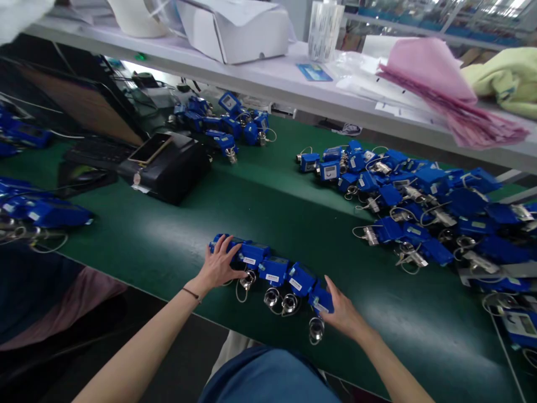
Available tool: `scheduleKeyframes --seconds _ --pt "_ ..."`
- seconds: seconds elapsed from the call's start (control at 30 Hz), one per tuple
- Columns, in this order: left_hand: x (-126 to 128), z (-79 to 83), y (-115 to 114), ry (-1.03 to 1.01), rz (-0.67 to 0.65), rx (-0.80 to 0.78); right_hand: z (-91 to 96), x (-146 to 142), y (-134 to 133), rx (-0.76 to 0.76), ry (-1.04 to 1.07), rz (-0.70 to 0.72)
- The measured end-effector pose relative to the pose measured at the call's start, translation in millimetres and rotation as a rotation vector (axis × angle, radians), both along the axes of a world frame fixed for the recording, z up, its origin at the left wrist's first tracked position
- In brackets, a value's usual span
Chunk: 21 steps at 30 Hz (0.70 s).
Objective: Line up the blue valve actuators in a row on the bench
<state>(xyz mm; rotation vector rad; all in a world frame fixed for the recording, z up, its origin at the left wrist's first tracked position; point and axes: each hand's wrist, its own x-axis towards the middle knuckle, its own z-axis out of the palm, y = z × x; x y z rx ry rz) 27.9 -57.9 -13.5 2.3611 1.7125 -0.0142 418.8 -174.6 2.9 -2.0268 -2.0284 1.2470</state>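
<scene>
Blue meters (pixel 274 271), box-shaped with pale printed labels, stand in a short, slightly curved row near the front edge of a green worktable (pixel 293 218), directly before the person. Five can be made out, packed side by side, their metal fittings (pixel 271 290) and thin wire loops pointing toward the person.

The left hand (pixel 218 266) rests over the meter at the row's left end, palm down, fingers spread, the thumb reaching out beside the nearest fitting. The right hand (pixel 344 313) is at the opposite end, its thumb and forefinger parted around the last meter's edge; how firmly it presses cannot be told, and its other fingers are mostly hidden.

As far as can be judged, this row is largely formed: the meters sit close together and face much the same way, though the right end bends toward the person and is not quite in line. Outside it, a large heap (pixel 430 182) of similar units lies jumbled on the right side of the table, a smaller cluster (pixel 230 126) sits at the back, and another group (pixel 59 211) lies at far left. Whether any of these are already dealt with or waiting cannot be told
</scene>
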Motion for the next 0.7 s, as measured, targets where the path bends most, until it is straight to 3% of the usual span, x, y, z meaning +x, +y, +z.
scheduleKeyframes --seconds 0.3,0.5,0.7 --pt "14.0 4.3 -7.1 -0.028 0.035 -0.015 -9.3 -32.2 25.3 -0.032 -0.264 0.071" --pt "2.4 2.2 -14.5 -0.068 0.102 -0.013 -12.3 -40.4 35.0 0.009 -0.244 0.145" --pt "-17.5 -4.2 -13.5 -0.107 0.178 0.008 -10.7 -66.1 49.5 0.011 -0.258 0.203"
